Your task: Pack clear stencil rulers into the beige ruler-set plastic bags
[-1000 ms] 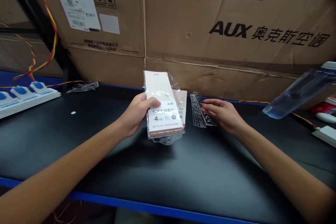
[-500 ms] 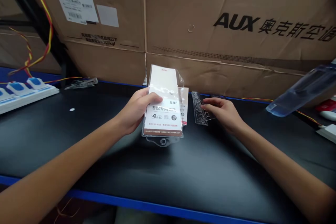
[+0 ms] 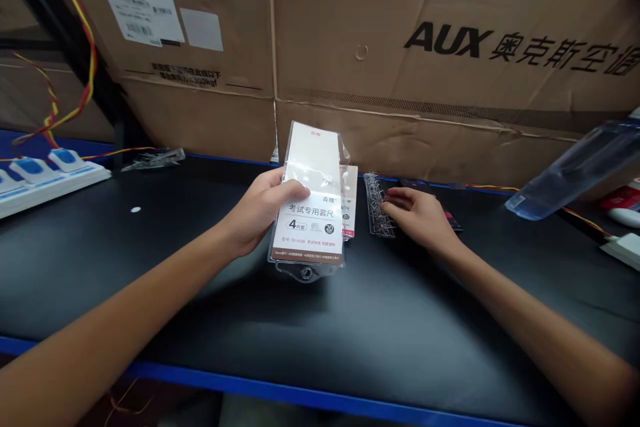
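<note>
Left hand (image 3: 263,210) curled, fingers (image 3: 287,188) closed in a grip; right hand (image 3: 417,213) palm down, fingers extended; forearms (image 3: 125,300) reaching in over the near edge of the surface (image 3: 410,340).

Left hand (image 3: 260,213) gripping a sleeved exam ruler set (image 3: 307,203) at centre, above a black workbench (image 3: 400,300). Right hand (image 3: 417,213) flat on a clear plastic stencil ruler (image 3: 379,203), just right of a second packet (image 3: 350,200). Along the back, an AUX cardboard carton (image 3: 425,80); at far left, a white power strip (image 3: 45,177); at far right, a blue-tinted plastic sleeve (image 3: 575,170).
</note>
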A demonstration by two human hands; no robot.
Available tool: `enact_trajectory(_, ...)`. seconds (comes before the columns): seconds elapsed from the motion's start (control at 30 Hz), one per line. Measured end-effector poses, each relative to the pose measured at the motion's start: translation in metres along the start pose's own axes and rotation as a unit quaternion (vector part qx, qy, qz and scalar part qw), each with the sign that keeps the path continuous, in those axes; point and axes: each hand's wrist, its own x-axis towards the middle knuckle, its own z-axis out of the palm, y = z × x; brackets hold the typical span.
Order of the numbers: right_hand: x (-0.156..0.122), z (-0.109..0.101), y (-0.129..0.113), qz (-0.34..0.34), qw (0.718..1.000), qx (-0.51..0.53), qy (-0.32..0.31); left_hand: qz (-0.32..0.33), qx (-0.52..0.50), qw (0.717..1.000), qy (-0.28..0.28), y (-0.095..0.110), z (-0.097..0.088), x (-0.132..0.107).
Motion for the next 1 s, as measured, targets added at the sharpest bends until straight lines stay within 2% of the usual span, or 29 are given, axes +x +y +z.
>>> enact_trajectory(0.27, -0.0074, 0.0017, -0.0113, -0.018, 0.999, -0.046, -0.022, 0.003, 0.015, 1.000, -0.008, -0.0006, 0.0012, -0.0003)
enact_trajectory(0.83, -0.0099, 0.0029, -0.0055, -0.033, 0.994, -0.072, -0.073, -0.002, 0.037, 0.999, -0.007, -0.0003, 0.0015, -0.0005)
enact_trajectory(1.0, -0.0104, 0.0034, -0.0029, -0.067, 0.984, -0.138, -0.085, 0.003, 0.039, 0.999, -0.008, -0.0001, 0.0021, -0.0004)
